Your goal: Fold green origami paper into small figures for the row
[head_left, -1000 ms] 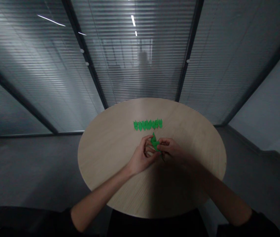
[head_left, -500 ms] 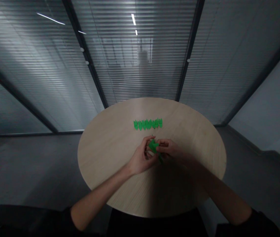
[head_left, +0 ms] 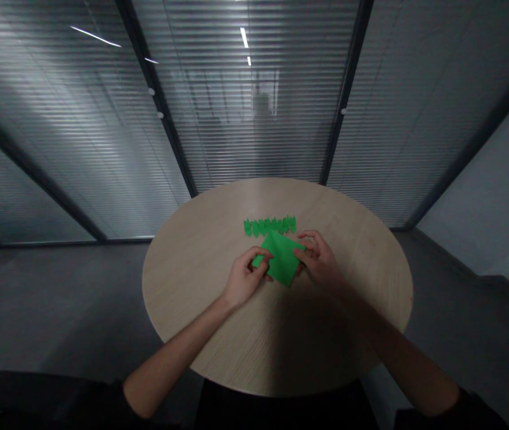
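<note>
A green paper sheet, unfolded into a diamond shape, is held just above the round wooden table. My left hand pinches its left corner and my right hand pinches its right corner. Just behind the sheet, a row of several small folded green paper pieces lies on the table, its near edge partly overlapped by the sheet's top corner.
The table stands in front of glass walls with grey blinds and dark frames. Grey floor surrounds the table. My dark clothing shows along the bottom edge of the view.
The green paper was a small folded wad between my fingertips; it is now spread open into a flat diamond. Both hands moved apart and slightly away from me.
</note>
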Tool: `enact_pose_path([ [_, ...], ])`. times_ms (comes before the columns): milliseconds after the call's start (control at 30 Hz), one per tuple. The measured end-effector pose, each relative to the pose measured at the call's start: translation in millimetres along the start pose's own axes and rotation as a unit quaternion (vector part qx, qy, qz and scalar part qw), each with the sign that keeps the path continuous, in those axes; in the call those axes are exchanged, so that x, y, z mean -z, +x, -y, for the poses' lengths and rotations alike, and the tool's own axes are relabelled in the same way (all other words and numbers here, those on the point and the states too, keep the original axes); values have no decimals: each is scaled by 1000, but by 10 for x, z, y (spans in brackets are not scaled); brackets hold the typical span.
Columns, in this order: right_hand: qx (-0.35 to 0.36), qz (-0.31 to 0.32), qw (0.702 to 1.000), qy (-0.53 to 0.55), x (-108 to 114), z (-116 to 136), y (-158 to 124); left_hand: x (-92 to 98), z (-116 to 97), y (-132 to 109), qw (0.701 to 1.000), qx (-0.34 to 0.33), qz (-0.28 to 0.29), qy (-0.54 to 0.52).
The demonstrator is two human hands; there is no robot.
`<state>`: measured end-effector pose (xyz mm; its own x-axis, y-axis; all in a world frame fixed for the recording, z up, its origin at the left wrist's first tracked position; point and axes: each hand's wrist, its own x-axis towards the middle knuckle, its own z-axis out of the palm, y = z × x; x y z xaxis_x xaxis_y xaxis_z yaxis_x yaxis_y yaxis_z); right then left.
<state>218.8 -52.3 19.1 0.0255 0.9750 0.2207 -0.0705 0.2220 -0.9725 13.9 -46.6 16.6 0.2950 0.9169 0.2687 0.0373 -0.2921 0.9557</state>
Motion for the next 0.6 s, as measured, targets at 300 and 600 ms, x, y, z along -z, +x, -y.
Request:
enact_pose_path([
  [300,10,-27,995,-92,13,42,-9,124,63,51,993,-71,60,79],
  [600,10,75,997,-28,178,15,17,148,98,65,998,-28,0,49],
])
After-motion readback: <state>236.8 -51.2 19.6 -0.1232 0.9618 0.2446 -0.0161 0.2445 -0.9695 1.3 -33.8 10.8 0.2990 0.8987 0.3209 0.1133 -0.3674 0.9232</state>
